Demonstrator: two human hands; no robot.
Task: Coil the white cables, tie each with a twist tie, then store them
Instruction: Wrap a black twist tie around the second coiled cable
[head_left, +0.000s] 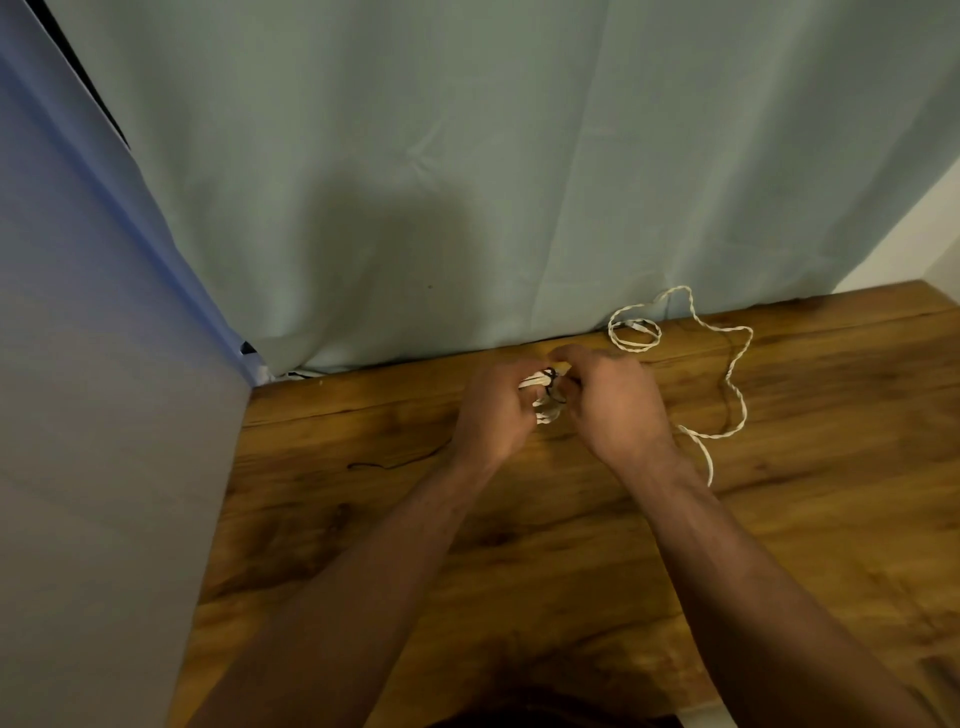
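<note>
While poised low over the wooden counter (467, 545) near its far edge, grips a small bundle of coiled white cable (546, 411) in the left hand (493, 405), fingers curled round it, and pinches a black twist tie (550, 374), looped over the top of the bundle, between the fingers of the right hand (618, 400). Right of both, loose on the counter: a second white cable (738, 395), one end wound into a small ring by the grey-green curtain (467, 156), the rest wandering back toward the right forearm. Left of the left wrist, flat on the wood: another thin black tie (395, 462).
</note>
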